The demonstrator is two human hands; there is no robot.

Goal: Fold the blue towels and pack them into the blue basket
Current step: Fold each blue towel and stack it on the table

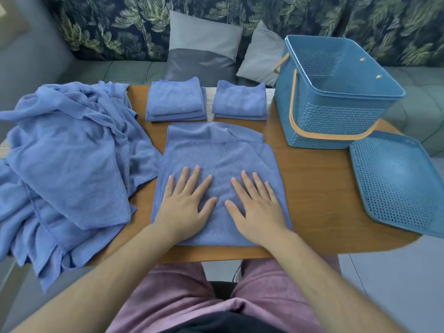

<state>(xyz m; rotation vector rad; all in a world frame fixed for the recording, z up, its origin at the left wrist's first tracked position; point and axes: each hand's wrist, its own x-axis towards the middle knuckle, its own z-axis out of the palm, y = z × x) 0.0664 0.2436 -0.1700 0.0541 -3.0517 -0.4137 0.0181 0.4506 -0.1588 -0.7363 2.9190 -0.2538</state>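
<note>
Head view. Left: a heap of unfolded blue towels (pixel 64 159) spills over the left edge of the table (pixel 317 200). Its hanging weight could drag the heap to the floor if one towel is tugged out sharply.

Centre: the working towel (pixel 221 150) lies flat near the front edge, its far end turned back in an uneven flap. The left hand (pixel 185 203) and right hand (pixel 257 205) rest on it palm-down, side by side. The fingers are straight and spread and pinch nothing, so this is probably smoothing before the next fold. Uneven pressure could slide the cloth on the wood or set the crooked flap into a skewed fold.

Behind it sit the left folded stack (pixel 175 99) and right folded stack (pixel 240 102), slightly apart; a reaching forearm could topple them.

Right: the blue basket (pixel 336 121) stands at the far right of the table, apparently holding nothing. Its lid (pixel 398 183) lies just beside it and overhangs the table's right edge, where an elbow could knock it off.

Materials, in the same order:
- **Towels:** limp, matte, fine-looped cloth with stitched hems.
- **Table:** smooth wood grain with rounded ends.
- **Basket:** rigid rectangular plastic with perforated, weave-patterned walls and a tan handle (pixel 292 111) folded down around its front.
- **Lid:** a flat perforated panel with rounded corners.
</note>
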